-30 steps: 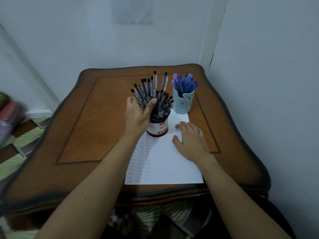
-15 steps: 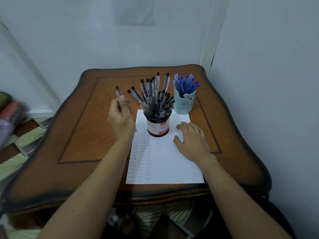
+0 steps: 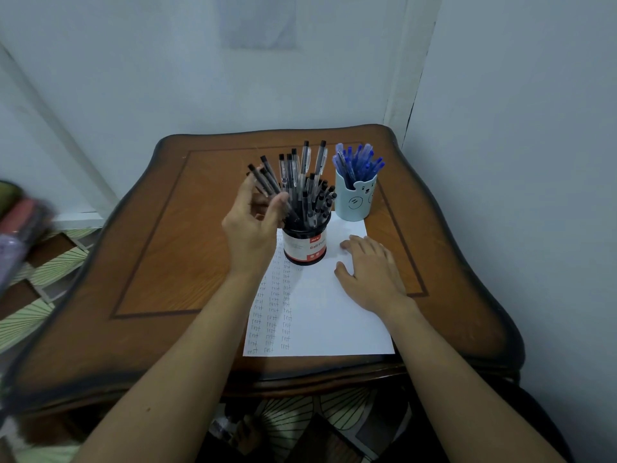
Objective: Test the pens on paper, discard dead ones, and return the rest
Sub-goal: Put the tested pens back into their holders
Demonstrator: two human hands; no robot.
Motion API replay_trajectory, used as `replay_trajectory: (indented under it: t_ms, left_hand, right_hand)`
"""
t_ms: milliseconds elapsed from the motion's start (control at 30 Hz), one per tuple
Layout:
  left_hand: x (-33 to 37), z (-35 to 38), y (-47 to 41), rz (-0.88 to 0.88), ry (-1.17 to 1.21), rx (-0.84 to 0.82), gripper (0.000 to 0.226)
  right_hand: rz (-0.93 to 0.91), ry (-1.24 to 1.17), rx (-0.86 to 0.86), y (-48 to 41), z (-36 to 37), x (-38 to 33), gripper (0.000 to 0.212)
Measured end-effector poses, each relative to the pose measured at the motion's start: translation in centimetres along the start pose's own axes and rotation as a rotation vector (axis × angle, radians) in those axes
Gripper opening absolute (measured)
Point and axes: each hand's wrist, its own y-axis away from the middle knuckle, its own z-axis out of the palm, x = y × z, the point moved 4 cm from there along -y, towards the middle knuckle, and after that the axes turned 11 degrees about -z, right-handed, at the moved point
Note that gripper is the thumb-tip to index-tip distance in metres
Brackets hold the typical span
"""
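Note:
A black cup (image 3: pixel 304 247) full of black pens (image 3: pixel 302 185) stands on the far end of a white paper sheet (image 3: pixel 320 315), which bears rows of small written test marks down its left side. My left hand (image 3: pixel 255 222) hovers at the cup's left side. Its thumb and fingers curve loosely, well apart, around the leftmost leaning pens, and I see no pen pinched between them. Fingers straight, my right hand (image 3: pixel 370 275) lies flat on the sheet's right part. A light blue cup (image 3: pixel 354 200) of blue pens (image 3: pixel 359 162) stands just right of the black cup.
The wooden table (image 3: pixel 150 262) sits in a corner, with walls behind it and on the right. Blurred pinkish and purple objects (image 3: pixel 16 235) show at the left edge, above a patterned floor.
Half a second ago my left hand held one black pen up, left of the cup. It has since moved right to the cup and no separate pen shows in it. The right hand stayed put.

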Motion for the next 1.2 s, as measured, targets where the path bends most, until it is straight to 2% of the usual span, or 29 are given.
replay_trajectory:
  t_ms: [100,200,333,433,500,633,733,867,1000,1200]
  left_hand:
    - [-0.6,0.6,0.1,0.101,-0.194,-0.011,0.057]
    - [-0.2,0.8,0.7,0.14,-0.206,0.026,0.071]
    - [-0.2,2.0,0.6,-0.05,0.024,-0.107,0.123]
    - [0.3,3.1,0.0,-0.123,0.02,-0.273,0.148]
    - [0.7,3.4,-0.5,-0.128,0.019,-0.297,0.148]
    - [1.0,3.1,-1.5,-0.081,0.008,-0.26,0.128]
    - [0.6,3.1,-1.9,-0.034,-0.035,-0.264,0.118]
    - [0.6,3.3,-2.3,-0.11,-0.061,-0.374,0.125]
    - [0.7,3.0,-2.5,-0.103,-0.064,-0.311,0.107]
    - [0.7,3.1,-2.5,-0.103,-0.073,-0.311,0.098]
  right_hand:
    - [-0.001,-0.007,0.006,0.0,-0.1,-0.1,0.045]
    - [-0.003,-0.015,0.005,0.1,-0.1,-0.1,0.045]
    - [-0.007,-0.023,-0.012,0.0,-0.1,0.0,0.046]
    - [-0.01,-0.024,-0.067,0.1,-0.1,0.1,0.052]
    - [-0.02,-0.024,-0.115,0.2,0.0,0.3,0.057]
    - [-0.041,-0.012,-0.157,0.1,0.0,0.5,0.059]
    - [-0.041,0.004,-0.122,0.3,0.0,0.4,0.059]
    - [-0.031,-0.001,-0.098,0.3,0.0,0.2,0.057]
    - [-0.037,-0.045,-0.045,0.3,-0.2,0.1,0.054]
    - [-0.099,-0.065,0.027,0.4,-0.3,0.1,0.043]
